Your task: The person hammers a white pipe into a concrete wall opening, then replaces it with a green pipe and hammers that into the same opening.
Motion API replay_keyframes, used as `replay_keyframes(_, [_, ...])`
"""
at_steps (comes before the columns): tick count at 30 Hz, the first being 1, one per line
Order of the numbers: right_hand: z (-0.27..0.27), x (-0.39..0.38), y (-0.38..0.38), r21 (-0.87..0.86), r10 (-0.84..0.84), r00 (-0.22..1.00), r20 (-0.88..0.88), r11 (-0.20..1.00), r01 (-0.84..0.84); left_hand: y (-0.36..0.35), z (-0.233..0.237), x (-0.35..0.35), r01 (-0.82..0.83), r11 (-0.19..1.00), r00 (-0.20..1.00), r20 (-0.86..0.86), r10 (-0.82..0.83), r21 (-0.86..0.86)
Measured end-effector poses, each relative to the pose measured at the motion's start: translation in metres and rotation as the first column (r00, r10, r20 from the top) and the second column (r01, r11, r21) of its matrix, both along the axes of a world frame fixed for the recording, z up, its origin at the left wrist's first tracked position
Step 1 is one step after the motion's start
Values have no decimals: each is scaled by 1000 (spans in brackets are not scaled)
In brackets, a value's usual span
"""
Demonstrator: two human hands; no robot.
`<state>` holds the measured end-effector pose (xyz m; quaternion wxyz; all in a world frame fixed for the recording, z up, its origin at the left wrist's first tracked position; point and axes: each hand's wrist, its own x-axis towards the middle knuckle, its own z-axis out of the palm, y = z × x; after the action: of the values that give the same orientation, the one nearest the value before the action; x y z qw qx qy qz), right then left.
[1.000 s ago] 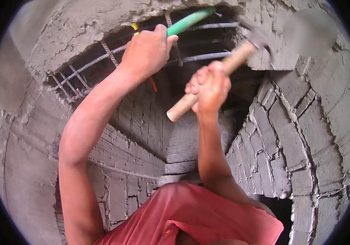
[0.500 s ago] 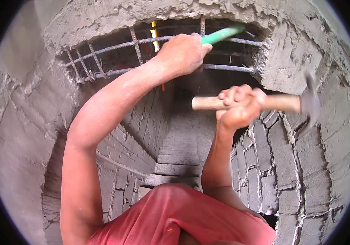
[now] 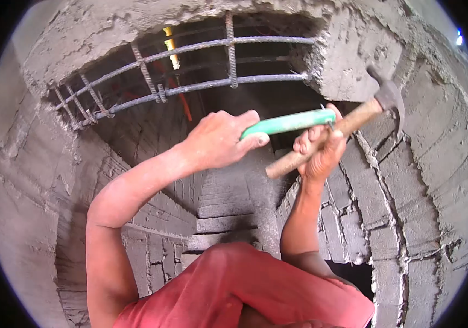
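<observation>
My left hand (image 3: 223,138) is closed around one end of a green stick-like piece (image 3: 291,122) with a rounded surface. A thin metal nail (image 3: 330,124) pokes through its far end. My right hand (image 3: 321,147) is wrapped around the wooden handle of a claw hammer (image 3: 389,97), its steel head up and to the right. The green piece's nail end meets the fingers of my right hand and overlaps the hammer handle. Both hands are below the exposed rebar (image 3: 190,87) in the concrete opening.
Rough concrete (image 3: 365,60) borders the opening at the right. A yellow piece (image 3: 171,46) and an orange-red strip (image 3: 183,101) show behind the bars. Block walls (image 3: 392,218) rise on both sides, with concrete steps (image 3: 226,210) below.
My left hand has brought the green piece down from the rebar to my right hand. The hammer has tilted head upward, and the view has shifted to the right.
</observation>
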<state>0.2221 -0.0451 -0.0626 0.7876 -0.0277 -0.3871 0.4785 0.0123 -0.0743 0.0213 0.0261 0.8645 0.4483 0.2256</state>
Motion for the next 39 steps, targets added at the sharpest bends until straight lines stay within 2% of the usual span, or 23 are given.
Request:
replay_keyframes(2, [-8,1,-6,44,55,997,-48,998,-53,0,-4,-6,98,993,993,72,-93,-70])
replay_keyframes(4, [-11,-1,-10,33,-26,999,25,999,25,1,-12,-11,176,979,979,122,-164,-100])
replay_keyframes(5, [-13,-1,-11,37,-18,999,34,999,17,1,-16,-11,183,977,977,132,-169,-106])
replay_keyframes(6, [-14,-2,-8,111,70,998,-6,992,-69,-2,-19,-12,166,981,979,141,-150,-105])
replay_keyframes(8, [-11,-4,-9,163,106,994,-13,981,-103,-8,-19,-11,170,965,979,150,-141,-201])
replay_keyframes(9, [-10,-4,-10,113,61,998,29,991,-64,-9,-21,-12,170,973,978,152,-146,-154])
replay_keyframes(10, [-10,-5,-11,108,65,997,28,992,-68,-9,-23,-13,165,973,978,152,-141,-159])
replay_keyframes(12, [-10,-9,-10,82,86,996,0,993,-86,-9,-26,-16,138,989,983,129,-130,-60])
replay_keyframes(16, [-14,-14,-5,37,34,999,-20,999,-33,-17,-28,-20,126,991,991,55,-123,-47])
replay_keyframes(17, [-16,-19,0,12,-22,999,-33,1000,23,-19,-31,-21,98,994,994,51,-96,-38])
replay_keyframes(18, [-18,-24,3,21,-42,997,-71,999,43,-20,-35,-22,73,997,996,46,-71,-28])
replay_keyframes(20, [-18,-27,7,104,23,994,-109,995,-12,-20,-46,-23,63,998,997,51,-62,-23])
replay_keyframes(23, [-12,-29,9,49,-95,993,70,995,92,-18,-53,-33,25,1000,996,86,-26,11])
replay_keyframes(24, [-13,-29,8,60,-130,974,185,991,121,-17,-53,-40,2,999,993,118,-8,49])
replay_keyframes(25, [-16,-28,7,32,-79,976,201,997,74,-8,-55,-52,22,971,997,68,-39,236])
replay_keyframes(26, [-21,-27,4,2,-23,976,218,1000,23,-3,-54,-65,-14,946,993,115,-25,324])
replay_keyframes(28, [-42,-22,-6,-20,-126,936,328,990,140,1,-42,-97,-307,895,950,165,266,324])
replay_keyframes(30, [-83,-7,-10,-95,-78,853,516,984,148,3,-38,-125,-434,812,888,34,459,390])
replay_keyframes(31, [-99,-6,-14,-109,-83,822,563,979,173,4,-39,-133,-517,790,840,21,541,330])
replay_keyframes(33, [-133,-9,-23,-116,-85,786,612,974,196,5,-34,-130,-546,775,816,-4,577,318])
replay_keyframes(35, [-159,-11,-28,-203,6,717,697,961,189,7,-20,-111,-554,784,815,-12,580,282])
replay_keyframes(36, [-163,-13,-29,-198,2,715,699,961,191,10,-15,-104,-553,783,815,-7,579,284])
replay_keyframes(39, [-163,-28,-35,-324,125,783,609,940,102,31,-7,-98,-501,742,828,-2,561,446])
